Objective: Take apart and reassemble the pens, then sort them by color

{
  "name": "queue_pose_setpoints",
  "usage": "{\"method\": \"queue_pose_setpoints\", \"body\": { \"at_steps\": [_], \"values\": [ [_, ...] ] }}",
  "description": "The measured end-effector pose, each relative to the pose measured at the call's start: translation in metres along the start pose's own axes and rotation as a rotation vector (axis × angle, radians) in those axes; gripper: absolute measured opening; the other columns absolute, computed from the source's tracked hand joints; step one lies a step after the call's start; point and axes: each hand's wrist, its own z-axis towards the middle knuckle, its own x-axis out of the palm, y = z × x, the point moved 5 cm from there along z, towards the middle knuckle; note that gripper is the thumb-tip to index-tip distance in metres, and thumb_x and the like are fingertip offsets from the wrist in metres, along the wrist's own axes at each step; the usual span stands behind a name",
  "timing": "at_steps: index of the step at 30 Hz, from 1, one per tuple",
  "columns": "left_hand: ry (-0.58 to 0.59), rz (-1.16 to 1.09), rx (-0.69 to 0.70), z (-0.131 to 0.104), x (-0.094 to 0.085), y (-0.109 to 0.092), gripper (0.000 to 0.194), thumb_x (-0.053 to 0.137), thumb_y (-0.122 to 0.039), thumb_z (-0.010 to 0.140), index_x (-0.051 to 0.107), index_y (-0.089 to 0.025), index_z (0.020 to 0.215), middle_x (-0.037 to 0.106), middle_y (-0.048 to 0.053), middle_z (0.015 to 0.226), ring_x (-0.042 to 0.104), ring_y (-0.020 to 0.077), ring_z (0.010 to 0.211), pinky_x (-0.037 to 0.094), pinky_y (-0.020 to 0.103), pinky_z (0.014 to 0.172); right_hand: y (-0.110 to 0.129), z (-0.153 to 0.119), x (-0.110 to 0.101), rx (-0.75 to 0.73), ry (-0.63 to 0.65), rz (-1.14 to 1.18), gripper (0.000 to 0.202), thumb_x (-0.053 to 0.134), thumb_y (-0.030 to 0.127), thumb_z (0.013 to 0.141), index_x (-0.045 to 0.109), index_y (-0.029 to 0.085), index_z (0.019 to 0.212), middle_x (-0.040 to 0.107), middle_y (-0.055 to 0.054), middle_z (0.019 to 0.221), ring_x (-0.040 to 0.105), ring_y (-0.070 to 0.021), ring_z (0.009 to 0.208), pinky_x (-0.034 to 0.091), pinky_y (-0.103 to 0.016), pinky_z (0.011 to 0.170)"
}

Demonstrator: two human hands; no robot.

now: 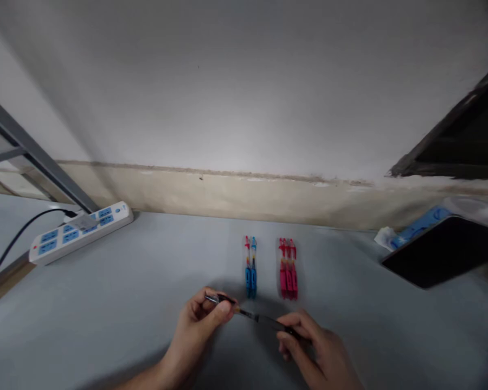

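A slim black pen with a see-through middle [250, 314] is held slantwise above the table between my two hands. My left hand [205, 317] pinches its clip end between thumb and fingers. Closed round the dark grip end is my right hand [309, 346]. I cannot tell whether the pen's two halves are joined. Just beyond my hands, two pens with blue grips [250, 279] lie side by side, one with a red top and the other with a light blue top. Several pink-red pens [288, 279] lie in a group to their right.
A white power strip [81, 233] with blue sockets and a black cable lies at the left back. On the right, a dark-screened tablet or phone [443, 252] leans near a blue-and-white package [421, 225]. The wall [228, 195] borders the grey table's [154, 265] far edge.
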Motion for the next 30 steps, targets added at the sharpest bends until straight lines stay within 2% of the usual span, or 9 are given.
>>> {"method": "queue_pose_setpoints", "body": {
  "at_steps": [4,7,12,14,18,20,24,28,30],
  "values": [
    [0.04,-0.016,-0.004,0.0,0.001,0.0,0.025,0.09,-0.036,0.065,0.075,-0.018,0.075,0.079,0.002,0.074,0.068,0.0101,0.067,0.049,0.016,0.066,0.001,0.002,0.002,0.015,0.097,-0.08,0.031,0.038,0.039,0.101,0.055,0.023,0.08,0.059,0.003,0.055,0.057,-0.0132,0.049,0.04,-0.024,0.051],
    [0.067,-0.015,0.009,-0.001,0.003,-0.002,0.024,0.09,-0.035,0.065,0.075,-0.019,0.076,0.081,0.003,0.079,0.07,0.012,0.072,0.05,0.018,0.069,-0.007,0.0,0.008,0.163,0.215,0.023,0.049,0.025,0.045,0.104,0.054,0.023,0.071,0.054,0.003,0.05,0.055,-0.0131,0.047,0.04,-0.024,0.05],
    [-0.004,-0.029,0.022,0.001,0.001,-0.004,0.027,0.09,-0.036,0.063,0.074,-0.018,0.073,0.079,0.002,0.076,0.069,0.0113,0.07,0.05,0.018,0.067,-0.015,0.001,0.008,0.181,0.118,0.137,0.022,0.049,0.044,0.097,0.053,0.023,0.104,0.065,0.001,0.068,0.062,-0.015,0.056,0.046,-0.025,0.055],
    [-0.008,-0.029,0.029,0.001,0.001,-0.005,0.026,0.09,-0.036,0.063,0.074,-0.018,0.073,0.079,0.002,0.075,0.068,0.0109,0.069,0.05,0.018,0.068,-0.015,0.002,0.007,0.155,0.099,0.101,0.018,0.051,0.041,0.095,0.053,0.023,0.095,0.063,0.003,0.065,0.062,-0.0145,0.055,0.045,-0.025,0.055],
    [0.04,-0.04,0.013,0.001,0.004,-0.003,0.025,0.089,-0.036,0.065,0.074,-0.018,0.075,0.079,0.003,0.078,0.069,0.0119,0.071,0.051,0.019,0.069,-0.016,0.001,0.011,0.197,0.191,0.144,0.042,0.033,0.048,0.102,0.054,0.022,0.076,0.061,0.0,0.061,0.06,-0.0135,0.053,0.045,-0.024,0.052],
    [0.028,-0.051,0.002,0.0,0.004,-0.004,0.028,0.091,-0.036,0.062,0.073,-0.018,0.074,0.079,0.003,0.077,0.069,0.0127,0.071,0.051,0.02,0.069,-0.017,0.0,0.012,0.205,0.204,0.165,0.043,0.032,0.05,0.101,0.057,0.021,0.081,0.062,-0.001,0.062,0.061,-0.0141,0.053,0.046,-0.024,0.052],
    [-0.014,-0.05,-0.006,0.0,0.004,-0.006,0.028,0.092,-0.036,0.06,0.073,-0.017,0.071,0.079,0.002,0.075,0.068,0.0109,0.069,0.05,0.017,0.067,-0.018,0.002,0.006,0.163,0.094,0.066,0.022,0.052,0.044,0.095,0.055,0.022,0.097,0.062,0.002,0.061,0.062,-0.0153,0.054,0.046,-0.025,0.054],
    [0.023,-0.074,-0.014,0.0,0.007,-0.006,0.026,0.092,-0.034,0.061,0.073,-0.018,0.071,0.079,0.002,0.075,0.069,0.0111,0.069,0.051,0.017,0.068,-0.011,0.003,0.007,0.149,0.187,0.062,0.04,0.032,0.045,0.102,0.053,0.023,0.075,0.062,0.0,0.061,0.061,-0.0141,0.054,0.045,-0.024,0.054],
    [0.021,-0.091,-0.018,0.0,0.007,-0.006,0.026,0.092,-0.033,0.06,0.074,-0.018,0.071,0.079,0.002,0.075,0.069,0.011,0.07,0.052,0.016,0.068,-0.007,0.004,0.007,0.143,0.212,0.075,0.042,0.028,0.045,0.103,0.055,0.022,0.08,0.064,-0.001,0.065,0.063,-0.0143,0.056,0.046,-0.024,0.056]
  ]
}}
